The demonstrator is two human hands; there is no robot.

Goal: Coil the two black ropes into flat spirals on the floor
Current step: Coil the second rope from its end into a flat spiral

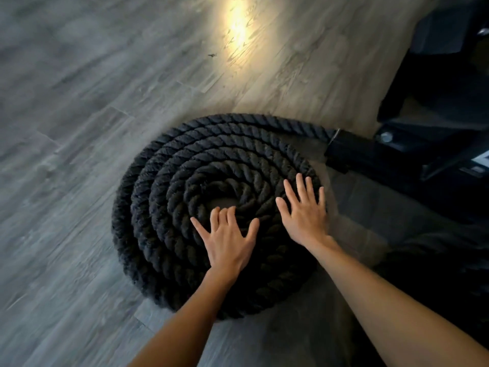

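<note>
A thick black twisted rope (164,202) lies on the grey wood floor as a flat spiral of several turns, with a small gap at its centre. Its outer turn runs right to a black metal frame (352,152). My left hand (227,242) rests flat on the inner turns near the centre, fingers spread. My right hand (304,210) lies flat on the right side of the spiral, fingers apart. Neither hand grips the rope. A second dark rope mass (434,258) lies in shadow at the right, its shape hard to tell.
Black gym equipment (449,88) with a bolt fills the upper right. A bright light patch (238,30) falls on the floor planks at the top. Bare grey floor (66,128) stretches to the left of the spiral.
</note>
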